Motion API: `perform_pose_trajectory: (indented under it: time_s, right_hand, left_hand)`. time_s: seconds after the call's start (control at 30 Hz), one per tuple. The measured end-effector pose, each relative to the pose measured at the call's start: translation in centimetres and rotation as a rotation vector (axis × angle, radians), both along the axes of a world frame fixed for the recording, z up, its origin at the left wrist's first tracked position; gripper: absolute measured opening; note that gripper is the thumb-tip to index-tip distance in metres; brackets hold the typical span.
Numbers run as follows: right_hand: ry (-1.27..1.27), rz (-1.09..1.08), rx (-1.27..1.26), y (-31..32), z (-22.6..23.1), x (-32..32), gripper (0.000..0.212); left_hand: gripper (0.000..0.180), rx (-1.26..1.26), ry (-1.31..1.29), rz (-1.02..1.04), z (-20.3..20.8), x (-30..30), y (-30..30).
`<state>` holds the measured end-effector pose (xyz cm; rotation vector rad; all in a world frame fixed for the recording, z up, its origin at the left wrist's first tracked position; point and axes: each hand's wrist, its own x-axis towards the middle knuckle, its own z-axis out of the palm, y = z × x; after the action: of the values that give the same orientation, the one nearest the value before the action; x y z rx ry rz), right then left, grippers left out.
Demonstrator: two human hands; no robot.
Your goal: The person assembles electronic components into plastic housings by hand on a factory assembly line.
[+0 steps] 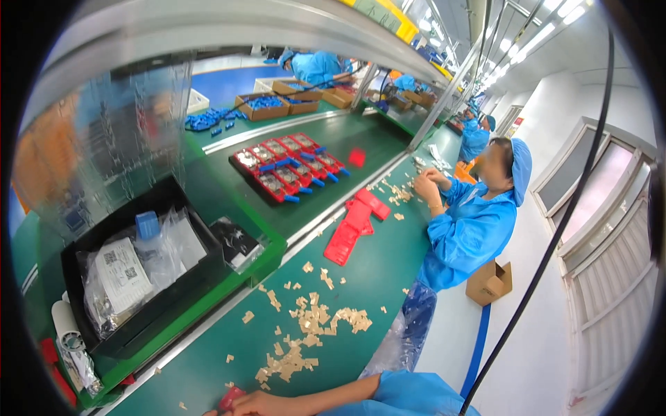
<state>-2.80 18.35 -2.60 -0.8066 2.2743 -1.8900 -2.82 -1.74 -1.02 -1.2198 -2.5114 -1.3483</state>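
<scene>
At the bottom edge my right hand (258,404) reaches in from a blue sleeve, its fingers closed on a red plastic piece (232,397). The frame's edge cuts off part of both the hand and the piece. My left hand is not in view. Just beyond my right hand, many small beige flat pieces (284,362) lie scattered and heaped on the green tabletop (201,353). Farther off, several red plastic casings (345,239) overlap in a loose pile.
A co-worker in blue (468,222) handles small parts at the table's right edge. On the green belt (326,139) are red casings with blue parts (288,166). A black bin (159,305) holding bagged parts stands left, behind a metal rail. A black cable (555,256) hangs at right.
</scene>
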Motion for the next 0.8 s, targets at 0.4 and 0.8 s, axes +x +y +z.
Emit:
perform_pose_trajectory:
  time_s: [0.4, 0.8]
  right_hand:
    - [-0.17, -0.16, 0.199, 6.2, 3.4, 1.0, 0.022]
    - [0.101, 0.15, 0.31, 0.8, 5.2, 1.4, 0.022]
  left_hand:
    - [0.022, 0.023, 0.177, 0.178, 0.5, 1.9, 1.2]
    - [0.017, -0.003, 0.565, 0.237, 1.3, 3.9, 0.6]
